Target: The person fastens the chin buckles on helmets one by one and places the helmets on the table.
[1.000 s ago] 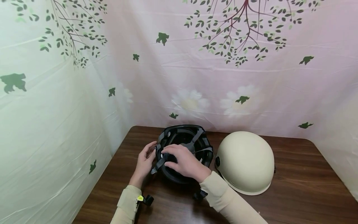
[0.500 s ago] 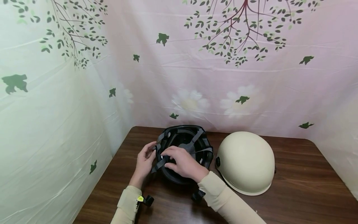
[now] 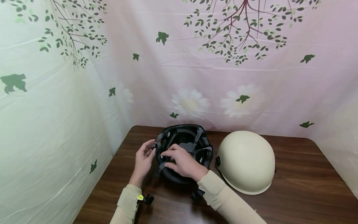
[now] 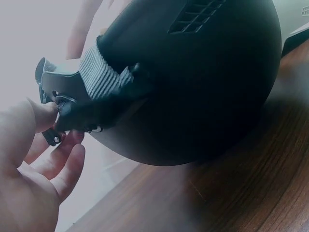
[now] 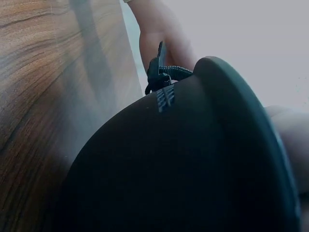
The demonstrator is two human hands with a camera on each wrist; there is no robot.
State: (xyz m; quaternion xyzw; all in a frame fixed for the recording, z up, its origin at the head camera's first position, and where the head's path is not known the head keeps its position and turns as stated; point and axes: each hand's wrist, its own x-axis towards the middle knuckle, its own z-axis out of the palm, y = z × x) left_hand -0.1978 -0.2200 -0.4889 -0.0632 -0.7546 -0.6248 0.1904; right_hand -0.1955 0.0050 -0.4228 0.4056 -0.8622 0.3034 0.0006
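Note:
A black helmet lies upside down on the table, its padded inside and grey straps facing up. At its left rim my left hand pinches a black plastic clip between thumb and fingers. A ribbed grey strap runs from the clip to the dark shell. My right hand reaches into the helmet, fingers pointing at the left inner rim near a grey strap. Whether those fingertips hold the strap is hidden. In the right wrist view the dark shell covers most of the right hand's work.
A cream helmet sits dome up just right of the black one. The brown wooden table meets a printed fabric backdrop behind and curtains at both sides. A small wrist camera sticks out from the left cuff.
The loose strap end at the helmet's lower left has dropped down over the outside of the rim. My left hand has shifted slightly left and up; the right hand is nearly still.

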